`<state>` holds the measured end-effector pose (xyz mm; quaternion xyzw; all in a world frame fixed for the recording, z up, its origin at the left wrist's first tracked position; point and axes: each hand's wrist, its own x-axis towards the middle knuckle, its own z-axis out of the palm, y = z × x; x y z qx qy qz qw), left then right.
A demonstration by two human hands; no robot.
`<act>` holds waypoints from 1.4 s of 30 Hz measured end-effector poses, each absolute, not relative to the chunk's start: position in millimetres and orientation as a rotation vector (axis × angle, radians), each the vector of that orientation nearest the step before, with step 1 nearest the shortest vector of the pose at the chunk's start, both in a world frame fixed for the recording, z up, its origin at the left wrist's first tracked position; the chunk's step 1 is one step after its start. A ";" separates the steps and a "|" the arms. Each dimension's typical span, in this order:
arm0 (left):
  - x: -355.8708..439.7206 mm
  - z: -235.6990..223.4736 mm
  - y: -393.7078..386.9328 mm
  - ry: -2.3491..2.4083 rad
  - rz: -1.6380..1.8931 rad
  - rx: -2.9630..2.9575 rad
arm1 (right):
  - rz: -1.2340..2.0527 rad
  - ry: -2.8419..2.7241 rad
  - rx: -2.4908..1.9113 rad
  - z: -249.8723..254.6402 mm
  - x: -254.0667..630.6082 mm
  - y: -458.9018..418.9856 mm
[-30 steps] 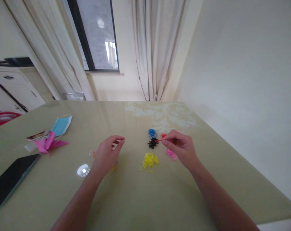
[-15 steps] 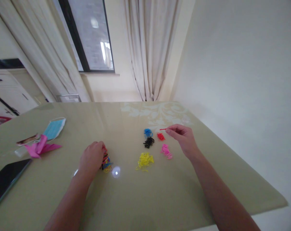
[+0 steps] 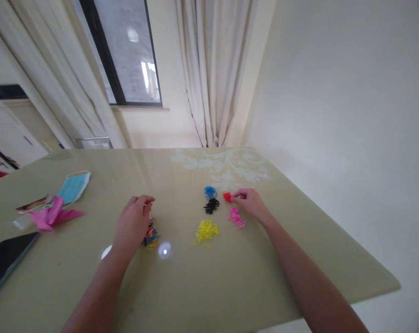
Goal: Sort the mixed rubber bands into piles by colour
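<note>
My left hand is just above and beside a mixed heap of coloured rubber bands, partly covering it. Its fingers are bent and a little apart, with no band clearly visible in them. At the edge of a small red pile of bands, my right hand pinches with thumb and forefinger; the red band in them is mostly hidden. A blue pile and a black pile lie left of the red one. Nearer me are a yellow pile and a pink pile.
On the left of the glossy table lie a dark phone, a folded pink paper shape and a blue face mask. A wall runs along the right side; curtains hang behind.
My right hand has lowered the red band to the red pile. My left hand has lifted slightly off the mixed heap, and its fingers have loosened. The view has shifted a little.
</note>
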<state>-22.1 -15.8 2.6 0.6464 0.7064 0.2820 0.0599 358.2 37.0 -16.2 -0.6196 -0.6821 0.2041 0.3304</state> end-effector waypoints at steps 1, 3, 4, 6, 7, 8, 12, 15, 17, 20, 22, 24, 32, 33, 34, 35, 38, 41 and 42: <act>-19.6 3.6 -15.6 2.034 0.939 1.898 | 0.515 -1.778 -1.635 -17.2 358.6 37.3; -13.3 5.2 -16.2 1.812 1.069 1.757 | 0.475 -1.769 -1.660 -18.7 359.5 37.6; -9.6 6.1 -17.1 1.707 1.122 1.686 | 0.455 -1.766 -1.669 -18.8 360.2 37.6; -1.3 7.6 -20.0 1.520 1.208 1.565 | 0.419 -1.763 -1.678 -16.9 361.2 36.8; 3.1 8.0 -21.9 1.444 1.240 1.507 | 0.403 -1.762 -1.681 -14.8 361.1 35.8; 7.7 8.1 -23.9 1.381 1.262 1.446 | 0.391 -1.764 -1.677 -12.1 360.1 34.2; 26.4 4.3 -32.1 1.220 1.271 1.244 | 0.435 -1.802 -1.480 0.8 340.7 19.5; 39.7 0.9 -37.5 1.150 1.222 1.179 | 0.601 -1.868 -1.205 6.4 311.0 -1.4; 47.0 0.2 -40.9 1.126 1.179 1.165 | 0.675 -1.921 -1.089 7.2 290.9 -16.6; 54.3 0.7 -45.7 1.109 1.118 1.162 | 0.654 -2.005 -0.992 6.4 270.8 -33.1; 57.1 1.1 -47.9 1.093 1.093 1.163 | 0.608 -2.027 -0.966 6.0 266.0 -37.9; 58.3 1.3 -48.6 1.077 1.075 1.178 | 0.584 -2.025 -0.965 6.7 266.4 -38.9; 31.1 5.2 -40.1 1.684 0.871 1.982 | 0.622 -1.724 -0.972 25.4 292.4 -30.7; 24.5 5.6 -39.3 1.873 0.753 2.102 | 0.625 -1.665 -0.972 28.6 296.3 -29.7; 18.2 5.6 -38.6 2.050 0.606 2.169 | 0.635 -1.613 -0.971 31.7 299.8 -29.0; 12.6 5.2 -38.0 2.173 0.446 2.193 | 0.647 -1.571 -0.966 34.5 302.8 -28.6; 2.0 3.1 -36.0 2.302 0.067 2.187 | 0.666 -1.511 -0.934 41.1 308.0 -29.5; 0.3 1.7 -32.3 2.257 -0.023 2.197 | 0.648 -1.503 -0.895 44.5 308.8 -32.0; 0.8 1.6 -30.8 2.245 -0.008 2.189 | 0.641 -1.505 -0.883 44.9 308.7 -32.8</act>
